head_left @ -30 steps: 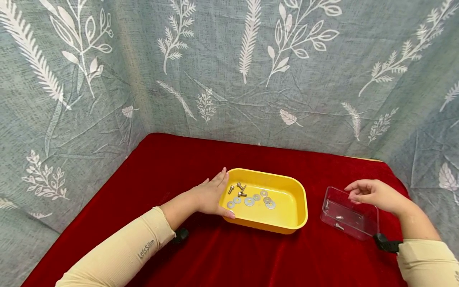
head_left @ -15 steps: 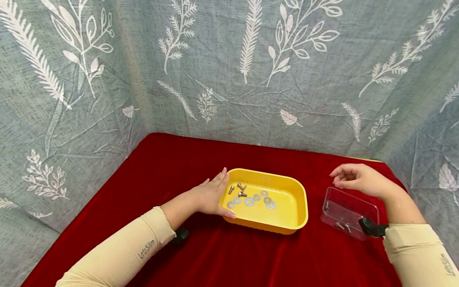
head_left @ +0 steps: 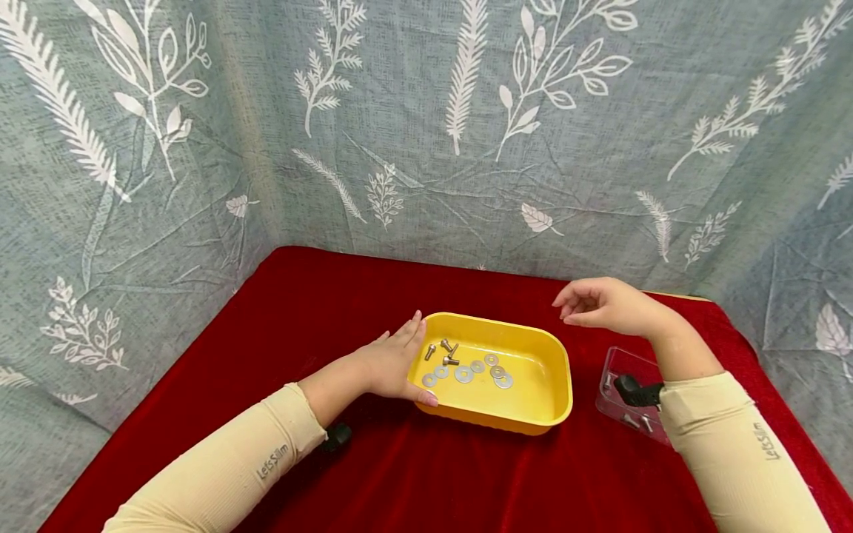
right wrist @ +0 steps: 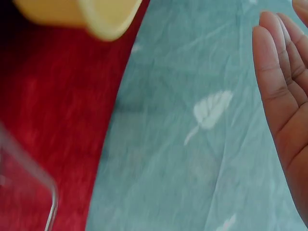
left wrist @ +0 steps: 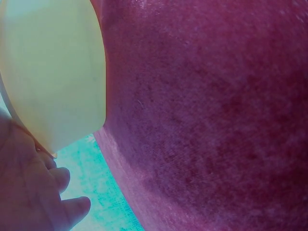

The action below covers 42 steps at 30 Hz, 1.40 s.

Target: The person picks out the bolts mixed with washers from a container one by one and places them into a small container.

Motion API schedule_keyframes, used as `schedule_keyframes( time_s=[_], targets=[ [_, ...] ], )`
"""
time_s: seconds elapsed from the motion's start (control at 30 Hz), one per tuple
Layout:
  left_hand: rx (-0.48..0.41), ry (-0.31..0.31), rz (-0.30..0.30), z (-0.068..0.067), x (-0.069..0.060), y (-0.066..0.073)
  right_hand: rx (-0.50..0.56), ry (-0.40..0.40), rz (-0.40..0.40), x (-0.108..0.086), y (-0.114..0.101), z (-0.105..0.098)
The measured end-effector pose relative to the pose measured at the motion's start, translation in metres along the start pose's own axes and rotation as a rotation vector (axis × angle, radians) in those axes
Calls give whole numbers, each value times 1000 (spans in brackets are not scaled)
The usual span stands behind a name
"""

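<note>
In the head view the left hand [head_left: 393,364] rests with spread fingers against the left end of a yellow tray [head_left: 561,403]; its thumb lies over the near rim. Inside the tray are several washers [head_left: 463,374] and several screws [head_left: 450,361]. The right hand [head_left: 616,307] is in the air beyond the tray's far right corner, fingers loosely bent, with nothing visible in it. The left wrist view shows the hand [left wrist: 31,185] against the tray's side [left wrist: 55,72]. In the right wrist view the fingers of the hand [right wrist: 284,91] hold nothing.
Right of the tray stands a clear plastic box [head_left: 616,359] with a few screws [head_left: 629,420] in it, partly hidden by the right wrist and its black strap [head_left: 638,392]. Red cloth [head_left: 346,296] covers the table; a patterned curtain [head_left: 413,185] hangs behind.
The right hand has moved up and left, from over the clear box toward the tray's far right corner. One screw in the clear box lies differently. The left hand and tray have stayed put.
</note>
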<state>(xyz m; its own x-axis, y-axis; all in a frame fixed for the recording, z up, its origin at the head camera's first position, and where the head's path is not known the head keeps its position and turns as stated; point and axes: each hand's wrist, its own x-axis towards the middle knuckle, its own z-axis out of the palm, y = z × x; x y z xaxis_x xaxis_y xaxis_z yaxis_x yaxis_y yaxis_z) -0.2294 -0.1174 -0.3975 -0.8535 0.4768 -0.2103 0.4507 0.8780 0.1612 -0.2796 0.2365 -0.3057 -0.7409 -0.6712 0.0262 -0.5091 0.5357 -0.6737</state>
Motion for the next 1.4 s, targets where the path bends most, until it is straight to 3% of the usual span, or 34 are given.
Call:
schedule_keyframes(
  time_s=[0.4,0.67,0.9,1.13,1.4],
  targets=[
    [-18,-13,-6,-2,-3,2,36,-99,-25,55,-16,43],
    [-17,-18,-21,-2,-1,1,3,-163,-100,83,-15,71],
    [-35,-26,-17,-2,-2,2,-30,-248,-106,98,-13,97],
    [-27,-26,-11,-1,-2,3,-68,-271,-60,108,-4,113],
    [-20,-32,-15,-2,-2,4,-130,-284,-69,112,-1,126]
  ],
)
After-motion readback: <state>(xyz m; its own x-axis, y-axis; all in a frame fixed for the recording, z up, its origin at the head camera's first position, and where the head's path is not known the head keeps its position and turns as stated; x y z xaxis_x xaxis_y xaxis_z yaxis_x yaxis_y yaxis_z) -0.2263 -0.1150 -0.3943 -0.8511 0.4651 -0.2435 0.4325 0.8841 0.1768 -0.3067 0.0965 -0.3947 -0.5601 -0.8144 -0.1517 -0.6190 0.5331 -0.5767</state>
